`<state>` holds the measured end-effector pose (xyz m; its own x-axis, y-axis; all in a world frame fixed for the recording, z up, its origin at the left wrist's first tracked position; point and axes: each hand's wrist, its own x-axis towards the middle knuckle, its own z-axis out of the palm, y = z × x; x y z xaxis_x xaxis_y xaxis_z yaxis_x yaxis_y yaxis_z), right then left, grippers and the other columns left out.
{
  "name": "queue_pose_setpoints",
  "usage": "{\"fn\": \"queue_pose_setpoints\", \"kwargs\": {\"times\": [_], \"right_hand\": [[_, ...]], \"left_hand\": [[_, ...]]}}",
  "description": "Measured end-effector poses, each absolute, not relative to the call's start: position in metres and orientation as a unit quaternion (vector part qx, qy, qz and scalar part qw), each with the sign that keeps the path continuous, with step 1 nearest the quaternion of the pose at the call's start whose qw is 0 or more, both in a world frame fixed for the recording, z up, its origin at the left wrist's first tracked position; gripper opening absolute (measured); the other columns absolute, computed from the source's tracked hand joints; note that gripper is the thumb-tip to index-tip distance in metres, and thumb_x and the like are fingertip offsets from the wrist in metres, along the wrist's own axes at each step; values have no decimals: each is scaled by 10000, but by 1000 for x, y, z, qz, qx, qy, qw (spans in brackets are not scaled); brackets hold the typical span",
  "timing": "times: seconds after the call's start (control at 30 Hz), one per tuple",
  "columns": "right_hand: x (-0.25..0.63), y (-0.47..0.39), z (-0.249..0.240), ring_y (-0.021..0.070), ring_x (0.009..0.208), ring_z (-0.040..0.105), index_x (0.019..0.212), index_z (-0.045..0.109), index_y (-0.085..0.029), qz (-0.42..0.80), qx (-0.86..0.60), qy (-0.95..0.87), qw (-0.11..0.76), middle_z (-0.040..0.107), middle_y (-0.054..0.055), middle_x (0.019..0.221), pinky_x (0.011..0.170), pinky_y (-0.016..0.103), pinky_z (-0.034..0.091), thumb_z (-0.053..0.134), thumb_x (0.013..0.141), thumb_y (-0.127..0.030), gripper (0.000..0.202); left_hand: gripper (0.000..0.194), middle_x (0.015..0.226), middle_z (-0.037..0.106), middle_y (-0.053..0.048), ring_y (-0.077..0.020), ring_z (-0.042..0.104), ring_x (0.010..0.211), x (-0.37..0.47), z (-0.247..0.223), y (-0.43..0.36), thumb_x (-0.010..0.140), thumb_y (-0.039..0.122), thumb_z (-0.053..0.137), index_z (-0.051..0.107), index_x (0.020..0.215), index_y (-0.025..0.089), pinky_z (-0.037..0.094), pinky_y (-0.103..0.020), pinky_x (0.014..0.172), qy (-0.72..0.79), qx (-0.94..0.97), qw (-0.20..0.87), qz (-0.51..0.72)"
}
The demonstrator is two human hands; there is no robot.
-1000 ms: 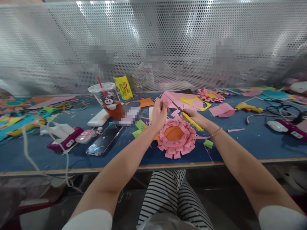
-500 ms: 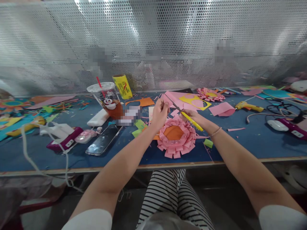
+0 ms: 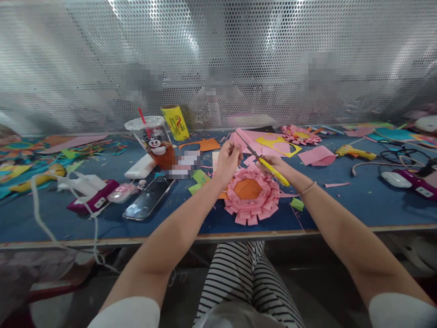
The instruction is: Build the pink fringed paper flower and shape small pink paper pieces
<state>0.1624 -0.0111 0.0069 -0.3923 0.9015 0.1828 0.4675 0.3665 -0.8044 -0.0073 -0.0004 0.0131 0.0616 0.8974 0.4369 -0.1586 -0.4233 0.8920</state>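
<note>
Barely moved, the scissors point diagonally away and left.

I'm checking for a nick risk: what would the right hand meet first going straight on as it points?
Probably the left hand, beside the blades of the yellow-handled scissors, though depth between them is unclear.

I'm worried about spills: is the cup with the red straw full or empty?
Partly full: brown drink shows only in the lower part of the clear cup.
</note>
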Motion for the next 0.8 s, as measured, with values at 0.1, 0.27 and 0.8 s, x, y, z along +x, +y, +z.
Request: {"fn": "queue_pose_setpoints", "kwargs": {"times": [0.1, 0.27, 0.8], "right_hand": [[162, -11, 8, 92, 507, 394, 760, 553, -144, 334, -471, -753, 315, 465, -29, 555, 503, 234, 307, 527, 667, -617, 482], [161, -6, 7, 97, 472, 396, 670, 541, -145, 303, -515, -747, 293, 448, -25, 498, 460, 234, 274, 543, 633, -630, 486], [162, -13, 10, 93, 467, 399, 638, 481, -159, 345, -466, -760, 294, 454, -21, 517, 469, 242, 300, 514, 653, -621, 463]], "left_hand": [[143, 522, 424, 75, -15, 289, 366, -8, 14, 0, 810, 242, 459, 364, 717, 187, 219, -162, 380, 310, 577, 446, 610], [159, 509, 426, 75, -12, 287, 362, -9, 15, 2, 795, 231, 471, 358, 693, 185, 204, -159, 376, 321, 562, 458, 609], [226, 458, 376, 77, -16, 262, 338, -9, 16, -2, 807, 286, 462, 337, 648, 185, 178, -170, 362, 319, 567, 461, 604]]}}
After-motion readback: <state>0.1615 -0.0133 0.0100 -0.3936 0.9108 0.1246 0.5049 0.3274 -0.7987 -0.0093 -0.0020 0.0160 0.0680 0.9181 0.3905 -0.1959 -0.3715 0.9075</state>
